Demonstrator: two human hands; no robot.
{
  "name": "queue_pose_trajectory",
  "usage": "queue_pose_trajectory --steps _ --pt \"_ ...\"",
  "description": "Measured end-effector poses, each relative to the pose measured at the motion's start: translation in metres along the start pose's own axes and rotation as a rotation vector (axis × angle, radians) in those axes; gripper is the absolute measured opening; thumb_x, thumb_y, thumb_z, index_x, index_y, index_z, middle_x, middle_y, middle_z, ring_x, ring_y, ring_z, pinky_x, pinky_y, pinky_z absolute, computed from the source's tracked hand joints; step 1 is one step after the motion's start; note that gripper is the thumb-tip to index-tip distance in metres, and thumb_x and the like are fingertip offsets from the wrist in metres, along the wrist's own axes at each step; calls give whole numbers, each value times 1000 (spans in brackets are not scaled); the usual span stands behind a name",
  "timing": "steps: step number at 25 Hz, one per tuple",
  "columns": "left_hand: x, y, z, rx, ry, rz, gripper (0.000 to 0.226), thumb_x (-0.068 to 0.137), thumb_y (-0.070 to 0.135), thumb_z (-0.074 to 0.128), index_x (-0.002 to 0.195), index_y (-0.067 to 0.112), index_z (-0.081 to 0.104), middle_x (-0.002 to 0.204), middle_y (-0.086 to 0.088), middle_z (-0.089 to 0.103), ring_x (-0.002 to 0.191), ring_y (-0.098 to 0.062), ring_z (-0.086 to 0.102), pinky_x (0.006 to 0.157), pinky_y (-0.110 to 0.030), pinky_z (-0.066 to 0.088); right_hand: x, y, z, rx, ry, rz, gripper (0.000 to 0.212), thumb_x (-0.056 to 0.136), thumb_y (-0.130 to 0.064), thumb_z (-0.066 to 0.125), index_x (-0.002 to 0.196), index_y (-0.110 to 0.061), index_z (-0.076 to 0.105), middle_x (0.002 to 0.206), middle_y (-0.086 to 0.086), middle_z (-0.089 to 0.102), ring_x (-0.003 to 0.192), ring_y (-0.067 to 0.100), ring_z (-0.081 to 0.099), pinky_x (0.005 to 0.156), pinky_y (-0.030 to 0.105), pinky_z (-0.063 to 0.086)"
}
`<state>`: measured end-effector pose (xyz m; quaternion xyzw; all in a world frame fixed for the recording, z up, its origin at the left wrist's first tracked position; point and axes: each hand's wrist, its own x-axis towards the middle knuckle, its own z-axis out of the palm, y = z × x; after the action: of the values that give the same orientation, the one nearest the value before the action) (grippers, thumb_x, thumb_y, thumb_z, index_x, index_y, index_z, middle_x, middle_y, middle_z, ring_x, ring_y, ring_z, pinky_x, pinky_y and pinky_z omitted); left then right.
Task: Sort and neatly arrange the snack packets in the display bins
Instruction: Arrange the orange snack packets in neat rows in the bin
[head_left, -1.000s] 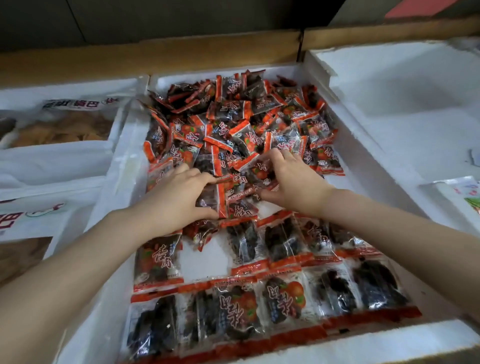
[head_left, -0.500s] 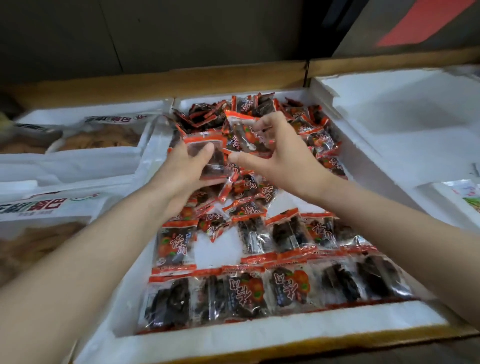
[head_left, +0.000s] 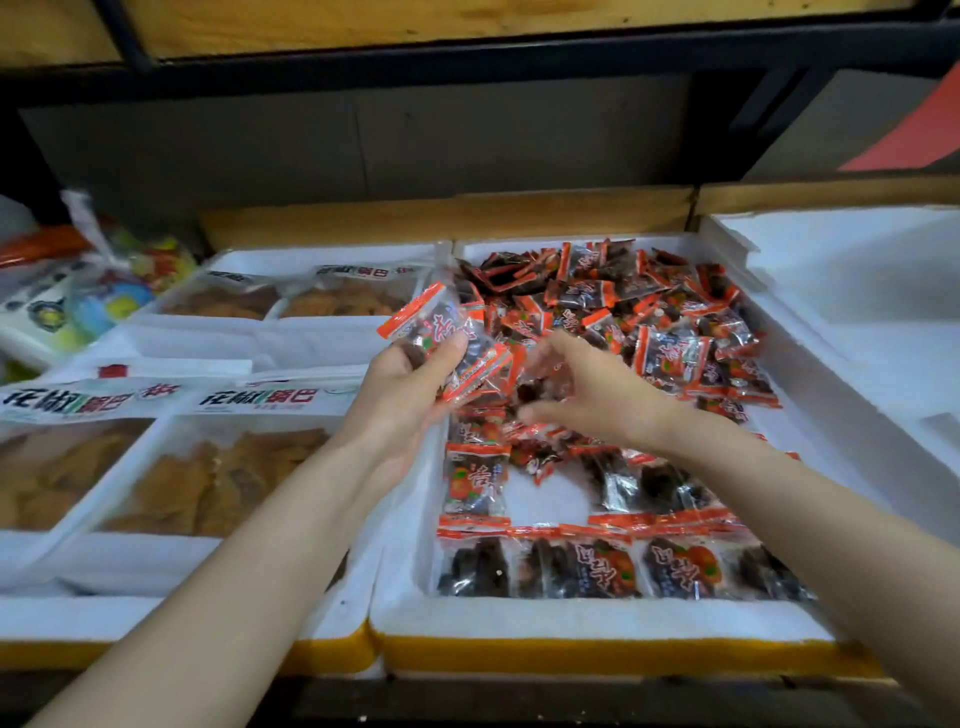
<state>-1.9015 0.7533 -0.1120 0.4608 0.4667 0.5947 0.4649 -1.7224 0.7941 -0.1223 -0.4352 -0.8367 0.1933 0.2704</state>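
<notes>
**Head view: left hand holds packets above the middle bin**

The head view looks down on a row of white foam display bins. The middle bin (head_left: 597, 616) holds small clear snack packets with orange-red sealed ends and dark fruit inside. A loose heap of packets (head_left: 649, 317) fills the far half of this bin. Along the near wall a flat row of packets (head_left: 613, 569) lies side by side, and a second, partial row (head_left: 639, 483) sits just behind it, with bare white floor showing between a single packet on the left (head_left: 475, 480) and the ones on the right.

The left hand (head_left: 410, 384) is raised over the bin's left wall, its fingers and thumb clamped on a small bunch of held packets (head_left: 452, 343), which fan up and to the right out of the grip. The right hand (head_left: 582, 387) hovers just beside it, over the middle of the bin, fingers curled and spread apart; it is blurred, and whether it pinches a packet cannot be told. Both forearms reach in from the near edge.

In the left bin (head_left: 156, 564) lie larger white pouches with clear windows (head_left: 218, 467) showing tan crisp pieces, printed labels along their tops. Farther left sit colourful bags (head_left: 93, 296). The right bin (head_left: 857, 291) shows bare white foam. A dark shelf frame (head_left: 467, 57) runs above.
</notes>
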Motion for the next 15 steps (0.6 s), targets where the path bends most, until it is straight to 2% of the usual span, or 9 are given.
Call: queue_pose_trajectory --steps 2,3,4,6,10,13,15 --pt "-1 -3 -4 3 25 -27 33 92 22 61 118 3 57 116 -9 68 106 -18 64 103 -43 45 -1 16 6 -177 -300 90 53 74 -34 77 119 -21 52 120 -3 56 110 15 54 90 25 44" --pt "-1 -5 -3 -3 26 -35 35 91 22 61 120 3 55 115 -8 68 105 -17 64 104 -44 44 -1 21 10 -277 -385 84 56 74 -34 78 122 -22 51 124 -4 55 113 15 52 90 24 41" --pt "-1 -8 -3 -12 20 -35 33 91 21 61 118 4 55 112 -6 69 102 -15 64 104 -44 43 -1 25 13 -363 -392 55 57 75 -33 77 125 -23 51 126 -5 55 114 14 52 91 25 40" --pt "-2 -12 -1 -25 7 -35 31 91 22 62 117 6 56 110 -4 69 101 -14 64 105 -44 43 -1 24 15 -473 -297 -33 49 80 -34 72 124 -25 54 125 -5 59 112 14 55 91 28 44" --pt "-5 -18 -1 -35 14 -39 40 90 23 64 122 3 53 120 -10 65 108 -18 63 104 -45 44 -4 21 15 -646 -232 -194 42 91 -36 56 131 -27 50 127 -3 60 111 18 57 86 29 44" --pt "-7 -23 0 -7 35 -4 37 89 27 66 118 8 56 115 -7 68 106 -18 64 101 -45 47 -5 16 14 -572 -227 -197 40 93 -27 54 132 -23 50 128 2 56 111 21 56 88 32 45" --pt "-9 -21 0 26 38 28 39 82 37 71 112 16 60 108 0 71 102 -16 67 99 -44 48 -7 8 8 -514 -149 -211 34 92 -22 55 126 -19 55 123 4 57 107 22 56 89 36 46"
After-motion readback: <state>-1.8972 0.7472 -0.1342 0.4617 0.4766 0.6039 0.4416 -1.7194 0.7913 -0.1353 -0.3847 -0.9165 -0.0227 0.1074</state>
